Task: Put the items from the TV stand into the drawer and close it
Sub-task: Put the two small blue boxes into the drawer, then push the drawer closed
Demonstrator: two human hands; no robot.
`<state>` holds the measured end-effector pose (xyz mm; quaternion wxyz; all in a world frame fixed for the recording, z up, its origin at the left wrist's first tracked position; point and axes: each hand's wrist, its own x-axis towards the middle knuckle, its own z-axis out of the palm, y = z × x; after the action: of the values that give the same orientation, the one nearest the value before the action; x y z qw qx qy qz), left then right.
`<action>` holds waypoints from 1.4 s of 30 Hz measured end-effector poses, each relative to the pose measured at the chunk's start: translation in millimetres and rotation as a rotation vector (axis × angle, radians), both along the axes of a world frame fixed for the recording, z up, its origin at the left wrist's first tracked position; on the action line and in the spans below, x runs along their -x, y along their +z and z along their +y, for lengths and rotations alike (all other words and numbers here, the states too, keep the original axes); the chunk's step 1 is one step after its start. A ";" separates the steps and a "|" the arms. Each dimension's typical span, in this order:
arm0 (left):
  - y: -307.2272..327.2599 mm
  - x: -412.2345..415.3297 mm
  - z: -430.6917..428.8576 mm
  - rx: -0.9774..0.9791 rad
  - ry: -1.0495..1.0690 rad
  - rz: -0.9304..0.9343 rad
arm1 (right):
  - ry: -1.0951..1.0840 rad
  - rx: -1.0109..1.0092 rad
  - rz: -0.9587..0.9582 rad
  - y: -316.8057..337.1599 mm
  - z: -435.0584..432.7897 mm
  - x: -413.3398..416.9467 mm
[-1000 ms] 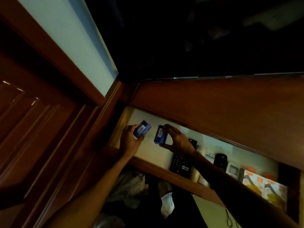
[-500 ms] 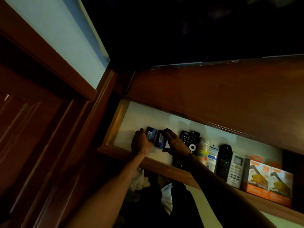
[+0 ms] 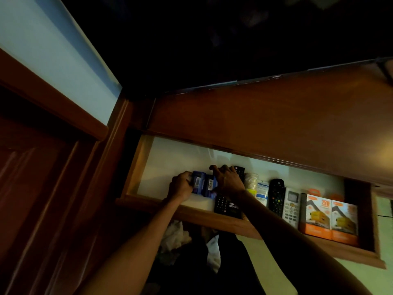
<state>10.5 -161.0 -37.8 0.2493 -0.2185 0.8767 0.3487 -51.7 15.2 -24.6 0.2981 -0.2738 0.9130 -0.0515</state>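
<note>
The wooden drawer stands pulled out under the TV stand top. Two small blue boxes rest side by side on its white floor: the left blue box is gripped by my left hand, the right blue box by my right hand. To their right, in a row, lie a black remote partly under my right hand, a stack of paper cups, a white packet, a second black remote, a white remote and two orange boxes.
A dark TV screen fills the top of the view. A wooden door and a pale wall are on the left. Crumpled white cloth lies below the drawer front. The drawer's left part is bare white floor.
Both hands have lowered the two blue boxes from above the drawer onto its floor and pushed them together beside the black remote. The view has shifted, showing more of the drawer's right side.
</note>
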 end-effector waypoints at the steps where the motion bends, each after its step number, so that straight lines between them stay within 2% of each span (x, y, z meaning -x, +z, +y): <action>1: 0.3 -1.1 1.5 0.014 -0.013 -0.007 | 0.008 -0.005 -0.001 -0.3 2.7 0.5; 9: 3.7 -14.3 0.1 0.138 -0.166 -0.163 | 0.035 0.008 -0.094 -0.6 9.5 -20.2; 15: 7.7 -17.0 2.8 0.191 -0.228 -0.136 | 0.005 0.038 -0.104 1.9 16.6 -28.2; 18: 17.1 -21.7 4.0 0.256 -0.282 -0.059 | -0.022 0.086 -0.092 9.2 22.0 -35.2; 24: 49.0 -35.9 19.8 0.030 -0.214 0.257 | -0.121 0.296 -0.008 47.3 60.1 -50.6; 28: 70.7 -50.6 54.1 -0.040 -0.241 0.387 | -0.173 0.331 0.003 68.8 113.8 -68.4; 30: 72.9 -60.0 76.0 -0.059 -0.285 0.372 | -0.186 0.303 0.010 75.4 145.6 -80.8; 33: 74.0 -73.5 103.1 -0.108 -0.371 0.206 | -0.243 0.257 -0.022 80.6 199.3 -100.0; 35: 74.8 -81.1 117.9 -0.062 -0.479 0.112 | -0.230 0.202 -0.027 76.9 236.3 -113.8; 37: 74.2 -88.0 131.2 0.025 -0.593 0.110 | -0.184 0.103 0.025 69.4 269.0 -127.3; 42: 73.4 -94.8 144.8 0.276 -0.566 0.208 | -0.287 0.029 0.158 52.4 314.5 -145.9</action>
<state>105.3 -16.2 35.6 0.2136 0.0387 0.9623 0.1640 94.2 329.7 27.8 0.2110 -0.1480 0.9625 -0.0852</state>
